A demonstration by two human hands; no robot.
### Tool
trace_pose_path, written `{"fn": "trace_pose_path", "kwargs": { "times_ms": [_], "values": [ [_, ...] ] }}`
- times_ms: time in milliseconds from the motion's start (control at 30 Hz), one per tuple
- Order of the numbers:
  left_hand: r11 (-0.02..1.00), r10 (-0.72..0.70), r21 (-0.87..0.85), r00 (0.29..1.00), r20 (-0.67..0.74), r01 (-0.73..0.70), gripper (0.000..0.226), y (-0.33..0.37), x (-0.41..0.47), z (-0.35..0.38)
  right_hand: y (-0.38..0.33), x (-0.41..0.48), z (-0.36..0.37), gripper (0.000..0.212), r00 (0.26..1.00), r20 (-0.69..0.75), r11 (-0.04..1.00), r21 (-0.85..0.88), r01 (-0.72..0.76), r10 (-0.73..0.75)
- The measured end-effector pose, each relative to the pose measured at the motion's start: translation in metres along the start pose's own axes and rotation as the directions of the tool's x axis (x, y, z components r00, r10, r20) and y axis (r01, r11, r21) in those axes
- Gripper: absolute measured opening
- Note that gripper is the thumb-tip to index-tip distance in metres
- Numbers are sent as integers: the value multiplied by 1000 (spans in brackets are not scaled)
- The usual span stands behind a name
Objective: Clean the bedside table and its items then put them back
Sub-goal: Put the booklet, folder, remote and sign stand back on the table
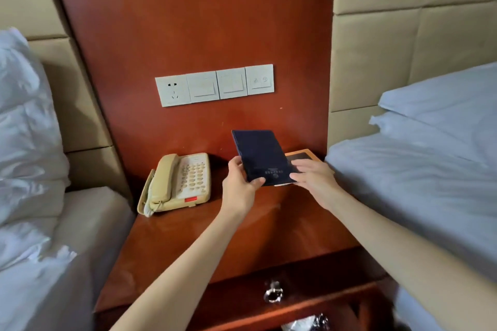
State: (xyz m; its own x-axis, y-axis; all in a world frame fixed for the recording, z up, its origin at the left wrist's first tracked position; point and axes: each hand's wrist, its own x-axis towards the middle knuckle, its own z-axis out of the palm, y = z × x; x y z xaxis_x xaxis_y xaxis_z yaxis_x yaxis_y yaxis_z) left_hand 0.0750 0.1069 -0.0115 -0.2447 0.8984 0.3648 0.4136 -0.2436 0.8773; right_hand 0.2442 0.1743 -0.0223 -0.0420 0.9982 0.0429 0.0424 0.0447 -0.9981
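Both hands were in on it: the left hand gripped the dark blue booklet, thumb clamped across its near-left edge and fingers curled behind. The booklet hung above the back-right part of the bedside table. Its long axis ran from the 2 hands up toward the wall panel, far end tipped left, printed end nearest. The right hand touched its near-right corner, fingers straight, slightly apart. An orange-rimmed tray sat behind; the beige telephone rested left, apart.
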Motion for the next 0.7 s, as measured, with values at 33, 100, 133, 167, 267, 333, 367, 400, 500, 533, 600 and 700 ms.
{"fn": "trace_pose_path", "kwargs": {
  "times_ms": [33,100,133,167,267,333,367,400,500,533,600,700],
  "values": [
    [1000,-8,27,1000,20,7,67,-1,8,8,1,6,-5,44,999,-41,999,-40,2,-4],
    [996,-32,81,997,75,26,67,-5,23,24,4,18,-15,39,994,-107,995,-104,10,-21],
    [993,-37,115,992,118,23,65,-7,29,31,6,24,-19,38,991,-126,994,-109,24,-38],
    [989,-36,147,986,165,11,64,-8,35,38,9,30,-24,38,989,-137,992,-117,40,-56],
    [971,-44,237,966,254,-18,63,-11,50,54,12,44,-38,37,991,-97,976,-205,74,-96],
    [962,-49,270,963,265,-25,62,-13,58,63,14,54,-43,42,995,-30,965,-250,86,-96],
    [959,-51,282,964,260,-25,61,-15,63,66,15,59,-45,48,996,-6,958,-275,84,-89],
    [956,-56,292,968,245,-19,59,-18,68,69,17,64,-45,52,996,5,946,-312,85,-88],
    [958,-80,286,981,177,27,51,-35,86,76,27,78,-42,49,989,-3,891,-434,135,-151],
    [958,-94,282,982,163,45,49,-42,91,78,30,82,-40,46,985,-7,866,-477,149,-173],
    [948,-125,310,979,161,70,51,-55,98,81,36,89,-38,43,982,-9,824,-545,152,-187],
    [940,-173,323,970,172,110,56,-68,101,86,43,96,-43,42,987,22,793,-592,141,-159]
  ]
}}
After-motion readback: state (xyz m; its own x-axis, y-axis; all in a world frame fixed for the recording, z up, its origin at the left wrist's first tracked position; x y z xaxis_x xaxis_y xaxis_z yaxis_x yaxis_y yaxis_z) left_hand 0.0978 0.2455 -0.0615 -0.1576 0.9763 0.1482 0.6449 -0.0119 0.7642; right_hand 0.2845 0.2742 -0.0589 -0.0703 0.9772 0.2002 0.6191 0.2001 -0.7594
